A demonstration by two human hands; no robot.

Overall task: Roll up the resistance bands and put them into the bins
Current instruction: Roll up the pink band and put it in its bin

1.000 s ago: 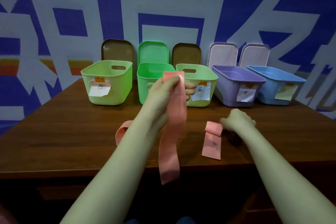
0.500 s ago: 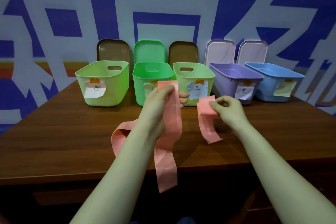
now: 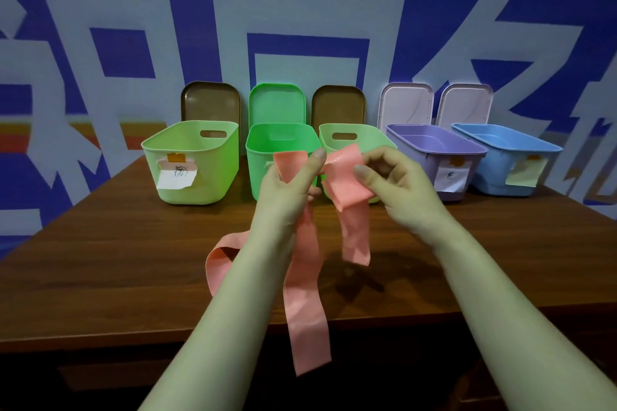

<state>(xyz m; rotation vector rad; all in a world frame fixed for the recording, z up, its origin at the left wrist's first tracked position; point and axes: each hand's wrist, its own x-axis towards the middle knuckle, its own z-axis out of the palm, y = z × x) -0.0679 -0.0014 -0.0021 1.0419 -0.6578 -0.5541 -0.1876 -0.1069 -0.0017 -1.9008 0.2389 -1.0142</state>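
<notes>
A long pink resistance band (image 3: 305,304) hangs in the air above the wooden table (image 3: 100,270). My left hand (image 3: 287,187) grips one part of it near the top, and a long strip falls past the table's front edge. My right hand (image 3: 397,183) pinches the other end, folded over, with a shorter strip hanging down. Both hands are close together in front of the bins. A loop of the band curves out to the left of my left forearm. Five open bins stand in a row behind: light green (image 3: 190,160), bright green (image 3: 267,150), light green (image 3: 340,140), purple (image 3: 434,147), blue (image 3: 507,143).
Paper labels are stuck on the bins' fronts. Their lids (image 3: 210,103) lean upright against the blue and white wall behind them. The table's front edge (image 3: 100,340) runs below my forearms, with dark space underneath.
My right hand has lifted the band's other end off the table and brought it up next to my left hand. The left hand has stayed raised with the band.
</notes>
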